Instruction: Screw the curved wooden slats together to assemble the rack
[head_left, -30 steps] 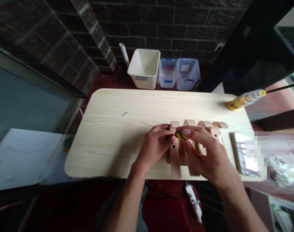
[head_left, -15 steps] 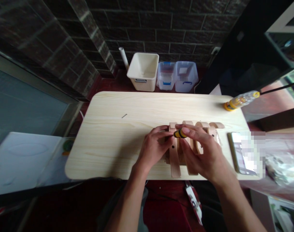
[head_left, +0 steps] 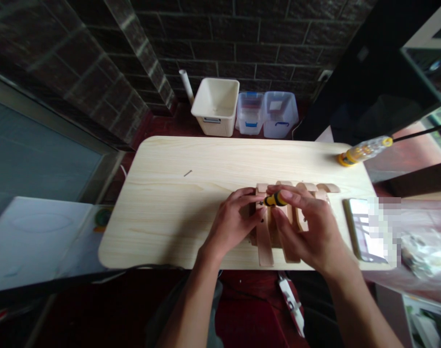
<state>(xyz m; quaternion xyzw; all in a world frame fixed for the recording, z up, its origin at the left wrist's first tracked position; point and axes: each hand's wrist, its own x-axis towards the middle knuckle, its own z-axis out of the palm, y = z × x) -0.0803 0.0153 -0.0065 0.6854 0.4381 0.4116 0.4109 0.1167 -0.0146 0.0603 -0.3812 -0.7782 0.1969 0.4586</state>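
A yellow-and-black screwdriver [head_left: 276, 199] is gripped by my right hand [head_left: 311, 224], its tip pointing left toward a small dark spot, seemingly a screw head, on the leftmost wooden slat [head_left: 265, 246]. My left hand [head_left: 232, 220] closes around the upper part of that slat, index finger and thumb on either side of the dark spot. Several curved wooden slats [head_left: 307, 187] lie side by side over a wooden base, partly covered by my hands. More dark holes or screws show on them. A loose screw [head_left: 187, 173] lies farther left on the table.
The pale wooden table [head_left: 151, 208] carries a phone [head_left: 365, 229] at right and a clear-and-yellow bottle-shaped container [head_left: 365, 151] at the back right corner. Behind it stand a cream bin [head_left: 216, 123] and two clear plastic boxes [head_left: 280, 113]. A power strip [head_left: 292, 302] lies below the front edge.
The screwdriver and my right fingers have shifted slightly, and the left fingertips have parted a little, showing the dark spot between them. The whole view has moved slightly.
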